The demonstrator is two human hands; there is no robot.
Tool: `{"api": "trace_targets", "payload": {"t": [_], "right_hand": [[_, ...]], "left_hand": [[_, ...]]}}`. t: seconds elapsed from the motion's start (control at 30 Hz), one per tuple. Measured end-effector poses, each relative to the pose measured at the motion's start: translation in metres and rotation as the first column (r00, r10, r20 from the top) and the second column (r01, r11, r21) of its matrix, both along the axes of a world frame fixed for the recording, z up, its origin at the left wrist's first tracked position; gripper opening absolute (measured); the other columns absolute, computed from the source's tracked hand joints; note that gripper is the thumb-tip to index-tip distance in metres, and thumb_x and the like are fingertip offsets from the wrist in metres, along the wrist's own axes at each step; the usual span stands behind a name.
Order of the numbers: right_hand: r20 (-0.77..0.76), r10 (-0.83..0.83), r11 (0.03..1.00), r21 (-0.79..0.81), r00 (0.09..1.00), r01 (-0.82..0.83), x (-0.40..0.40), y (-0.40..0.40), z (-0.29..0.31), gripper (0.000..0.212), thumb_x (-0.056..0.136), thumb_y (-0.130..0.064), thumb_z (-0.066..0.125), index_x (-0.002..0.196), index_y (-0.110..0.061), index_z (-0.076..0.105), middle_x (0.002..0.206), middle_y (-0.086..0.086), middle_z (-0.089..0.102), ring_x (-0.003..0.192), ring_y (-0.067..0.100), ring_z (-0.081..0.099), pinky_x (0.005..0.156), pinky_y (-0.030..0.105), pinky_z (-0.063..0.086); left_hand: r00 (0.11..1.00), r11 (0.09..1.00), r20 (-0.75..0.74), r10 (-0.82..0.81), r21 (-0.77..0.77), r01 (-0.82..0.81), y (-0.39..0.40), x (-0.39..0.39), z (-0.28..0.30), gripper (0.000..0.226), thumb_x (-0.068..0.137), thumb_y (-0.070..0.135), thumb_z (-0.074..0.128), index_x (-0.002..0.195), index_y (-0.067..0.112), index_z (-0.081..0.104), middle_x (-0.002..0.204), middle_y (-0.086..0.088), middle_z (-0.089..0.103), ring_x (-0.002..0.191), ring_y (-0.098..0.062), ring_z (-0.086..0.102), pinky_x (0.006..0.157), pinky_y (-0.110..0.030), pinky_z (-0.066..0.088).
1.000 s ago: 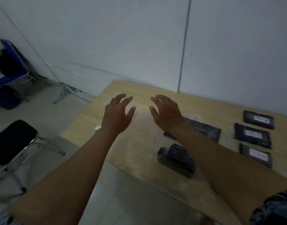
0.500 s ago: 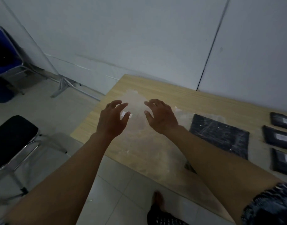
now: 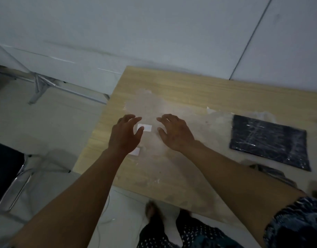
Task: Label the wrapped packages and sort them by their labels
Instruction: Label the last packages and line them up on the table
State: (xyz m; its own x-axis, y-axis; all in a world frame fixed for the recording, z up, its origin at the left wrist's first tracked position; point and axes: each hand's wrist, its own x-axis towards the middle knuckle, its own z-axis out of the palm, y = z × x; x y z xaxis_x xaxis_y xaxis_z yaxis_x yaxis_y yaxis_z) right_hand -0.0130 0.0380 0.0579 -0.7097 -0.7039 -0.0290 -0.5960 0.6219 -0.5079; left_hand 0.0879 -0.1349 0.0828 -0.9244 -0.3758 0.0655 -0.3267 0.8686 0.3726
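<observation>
both hands, left hand (image 3: 124, 136) and right hand (image 3: 173, 133), spread empty over a white label (image 3: 144, 127) near the table's (image 3: 198, 90) left edge; best peeled gently by 1 corner.

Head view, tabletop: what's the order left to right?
Left hand → white label → right hand → large black wrapped package.

Single head-worn view, looking steeply down over the table's (image 3: 181, 86) left end, wall close behind
</observation>
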Motion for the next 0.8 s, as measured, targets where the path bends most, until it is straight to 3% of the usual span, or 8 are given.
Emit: {"api": "trace_targets", "payload": {"t": [0.17, 0.3, 0.4, 0.63, 0.8], "right_hand": [[0.053, -0.089, 0.996, 0.033, 0.995, 0.088, -0.002, -0.030, -0.025, 0.046, 0.095, -0.030, 0.049, 0.139, -0.016, 0.052, 0.145, 0.009, 0.049, 0.135, 0.028, 0.042, 0.111, 0.044, 0.032], [0.069, -0.165, 0.985, 0.059, 0.984, 0.161, 0.001, -0.049, -0.045, 0.051, 0.088, -0.031, 0.046, 0.135, -0.014, 0.056, 0.139, 0.012, 0.054, 0.130, 0.031, 0.048, 0.107, 0.046, 0.037], [0.056, -0.175, 0.980, 0.104, 0.983, 0.169, 0.000, -0.060, -0.059, 0.056, 0.086, -0.037, 0.046, 0.136, -0.013, 0.055, 0.141, 0.013, 0.053, 0.132, 0.032, 0.047, 0.107, 0.049, 0.040], [0.041, -0.235, 0.960, 0.167, 0.971, 0.225, 0.001, -0.068, -0.080, 0.063, 0.082, -0.044, 0.051, 0.138, -0.015, 0.053, 0.150, 0.012, 0.044, 0.139, 0.029, 0.038, 0.113, 0.048, 0.030], [0.002, -0.251, 0.954, 0.170, 0.968, 0.247, 0.004, -0.070, -0.089, 0.060, 0.085, -0.046, 0.050, 0.137, -0.016, 0.054, 0.149, 0.011, 0.044, 0.139, 0.027, 0.038, 0.112, 0.049, 0.031]], "left_hand": [[0.992, 0.993, 0.054, -0.114, 0.043, 0.112, -0.036, -0.022, -0.035, 0.036, 0.086, 0.026, 0.068, 0.120, 0.015, 0.066, 0.121, -0.010, 0.063, 0.109, -0.032, 0.059, 0.088, -0.043, 0.051], [0.973, 0.978, 0.112, -0.201, 0.077, 0.194, -0.058, -0.036, -0.060, 0.042, 0.084, 0.035, 0.058, 0.120, 0.014, 0.065, 0.121, -0.008, 0.062, 0.108, -0.032, 0.059, 0.086, -0.043, 0.051], [0.958, 0.968, 0.138, -0.250, 0.063, 0.244, -0.070, -0.044, -0.074, 0.042, 0.084, 0.032, 0.064, 0.121, 0.012, 0.064, 0.121, -0.009, 0.062, 0.107, -0.033, 0.058, 0.085, -0.042, 0.049], [0.939, 0.952, 0.156, -0.307, 0.062, 0.301, -0.086, -0.055, -0.097, 0.039, 0.077, 0.028, 0.074, 0.111, 0.011, 0.067, 0.110, -0.009, 0.061, 0.098, -0.034, 0.058, 0.077, -0.044, 0.052], [0.940, 0.948, 0.128, -0.316, 0.069, 0.309, -0.089, -0.061, -0.103, 0.029, 0.074, 0.026, 0.075, 0.099, 0.014, 0.069, 0.102, -0.008, 0.061, 0.094, -0.033, 0.056, 0.075, -0.043, 0.050]]}}
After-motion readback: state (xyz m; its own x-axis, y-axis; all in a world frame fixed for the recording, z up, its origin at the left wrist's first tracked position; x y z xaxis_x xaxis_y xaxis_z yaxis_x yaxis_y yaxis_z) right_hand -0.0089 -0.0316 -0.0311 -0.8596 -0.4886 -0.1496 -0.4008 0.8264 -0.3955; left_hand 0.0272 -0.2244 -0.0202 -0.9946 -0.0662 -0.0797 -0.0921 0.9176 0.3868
